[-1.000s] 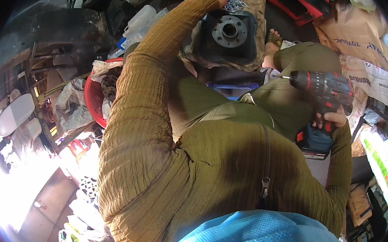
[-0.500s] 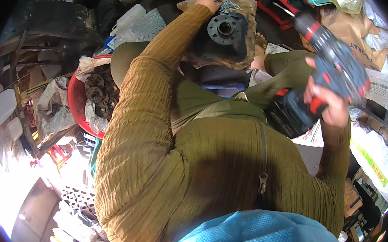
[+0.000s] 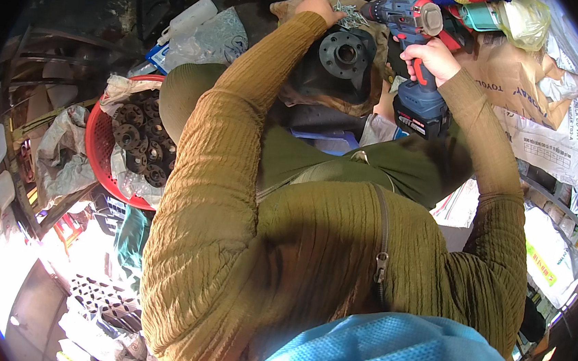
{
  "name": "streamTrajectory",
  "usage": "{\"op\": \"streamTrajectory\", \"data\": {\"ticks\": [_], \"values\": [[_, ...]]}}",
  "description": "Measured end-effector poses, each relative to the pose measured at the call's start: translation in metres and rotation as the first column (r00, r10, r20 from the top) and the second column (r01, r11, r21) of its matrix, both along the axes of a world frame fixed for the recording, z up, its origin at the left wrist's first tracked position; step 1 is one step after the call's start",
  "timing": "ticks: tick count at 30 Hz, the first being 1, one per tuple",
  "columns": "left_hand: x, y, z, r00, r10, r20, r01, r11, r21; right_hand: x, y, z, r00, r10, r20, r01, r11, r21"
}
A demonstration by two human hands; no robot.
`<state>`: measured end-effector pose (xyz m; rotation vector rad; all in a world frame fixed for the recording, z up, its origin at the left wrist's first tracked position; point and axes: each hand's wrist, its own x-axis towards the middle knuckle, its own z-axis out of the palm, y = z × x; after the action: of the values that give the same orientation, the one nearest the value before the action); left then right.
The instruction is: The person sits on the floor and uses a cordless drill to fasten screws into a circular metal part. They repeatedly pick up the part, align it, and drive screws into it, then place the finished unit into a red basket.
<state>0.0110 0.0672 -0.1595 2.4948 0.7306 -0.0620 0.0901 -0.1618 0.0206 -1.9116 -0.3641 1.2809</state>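
Note:
My right hand [image 3: 432, 57] is wrapped round the grip of a grey and red cordless drill [image 3: 405, 17], whose dark battery hangs below. The drill's nose points left, toward a pile of small silvery screws [image 3: 351, 15]. Beside that pile, at its left, my left hand [image 3: 320, 8] has its fingers curled together; whatever is between them is too small to make out. Just nearer to me lies a dark round metal flange [image 3: 347, 55] with a centre bore and a ring of holes. It rests on a black piece set on a brown, paper-like cover [image 3: 373, 98].
At my left stands a red plastic basket [image 3: 99, 153] holding several similar metal flanges [image 3: 143, 137]. A clear plastic bag [image 3: 219, 37] lies beyond my left knee. Brown and white sacks [image 3: 503, 89] spread at the right, near a teal container [image 3: 478, 17].
The drill has swung in my right hand from the right side up and leftward, close to the screws, its nose now pointing left. My left hand has shifted slightly right.

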Motion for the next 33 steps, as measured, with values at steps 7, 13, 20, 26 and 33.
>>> {"op": "streamTrajectory", "data": {"ticks": [7,13,20,26,33], "values": [[0.008,-0.001,-0.018,0.998,0.01,0.066,-0.009,1.0,-0.009,-0.014,-0.011,0.009,0.998,-0.048,-0.044,0.049,0.998,0.026],[-0.007,-0.006,0.014,0.958,-0.019,0.286,0.059,0.989,-0.134,-0.026,-0.04,0.031,0.995,-0.099,-0.023,0.1,0.994,0.05],[-0.037,-0.039,0.109,0.744,-0.046,0.666,0.29,0.921,-0.26,-0.061,-0.085,0.088,0.991,-0.126,-0.052,0.136,0.956,0.259],[-0.066,-0.068,0.147,0.554,-0.028,0.832,0.338,0.921,-0.194,-0.085,-0.11,0.115,0.987,-0.149,-0.054,0.158,0.944,0.288],[-0.082,-0.077,0.154,0.467,-0.146,0.872,0.319,0.948,-0.013,-0.096,-0.125,0.126,0.988,-0.124,-0.093,0.148,0.932,0.332]]}}
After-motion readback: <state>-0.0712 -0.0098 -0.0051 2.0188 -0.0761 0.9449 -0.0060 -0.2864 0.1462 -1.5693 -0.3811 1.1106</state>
